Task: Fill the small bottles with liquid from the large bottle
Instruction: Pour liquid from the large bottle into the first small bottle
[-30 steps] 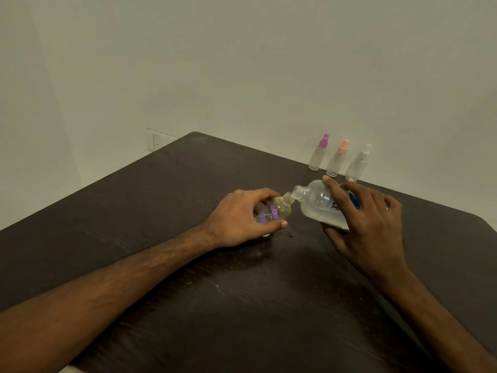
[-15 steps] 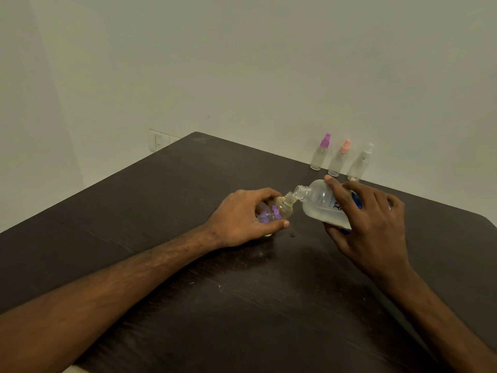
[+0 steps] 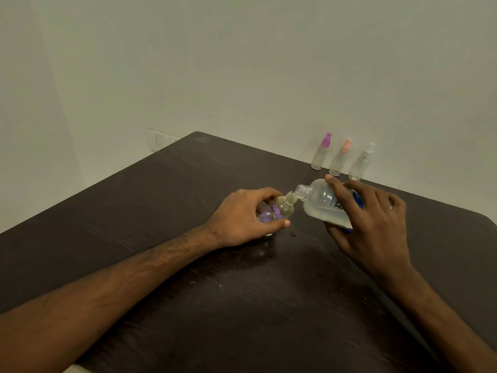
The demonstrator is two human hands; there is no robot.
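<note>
My left hand [image 3: 242, 215] grips a small clear bottle [image 3: 279, 208] with purple flower marks, tilted with its open neck pointing right. My right hand [image 3: 368, 219] holds the large translucent bottle [image 3: 321, 203], which has a blue label and is tipped leftward. The large bottle's open mouth sits right at the small bottle's neck. Both are held just above the dark table [image 3: 188, 278]. Clear liquid fills the lower side of the large bottle.
Three small spray bottles stand in a row at the table's far edge by the wall: one with a purple cap [image 3: 321, 152], one with a pink cap [image 3: 340, 157], one with a clear cap [image 3: 361, 161]. A wall socket [image 3: 158, 141] lies beyond the far left corner.
Both hands and bottles stay almost still. The large bottle remains tipped against the small bottle's neck.
</note>
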